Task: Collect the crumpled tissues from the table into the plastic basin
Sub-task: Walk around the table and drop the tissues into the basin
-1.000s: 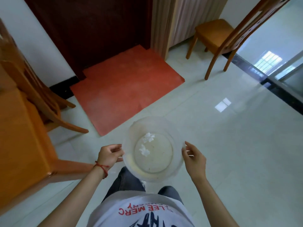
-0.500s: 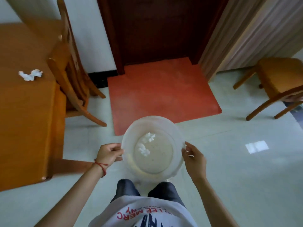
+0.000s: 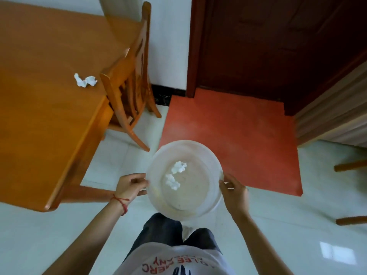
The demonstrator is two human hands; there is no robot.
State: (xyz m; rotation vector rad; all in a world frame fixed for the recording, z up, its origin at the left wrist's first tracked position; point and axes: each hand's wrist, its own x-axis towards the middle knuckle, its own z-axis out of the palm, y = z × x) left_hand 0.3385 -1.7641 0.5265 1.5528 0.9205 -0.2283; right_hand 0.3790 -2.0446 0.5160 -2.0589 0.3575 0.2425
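Hands at opposite rims — left hand (image 3: 130, 185) and right hand (image 3: 234, 192) each grip the plastic basin (image 3: 215, 165) level, so its two tissues (image 3: 175, 174) stay inside. One crumpled tissue (image 3: 85, 80) waits on the table (image 3: 39, 116).

Two tissues (image 3: 175, 175) lie in the basin (image 3: 215, 165) at lower centre. A third tissue (image 3: 85, 80) lies on the table (image 3: 39, 116) at upper left, with a chair (image 3: 127, 76) just right of it.

Both my arms reach forward and down, elbows bent. My left grip (image 3: 130, 184) is curled closed on one side of the basin (image 3: 215, 176) rim, red string at its wrist; my right grip (image 3: 234, 192) clasps the opposite side.
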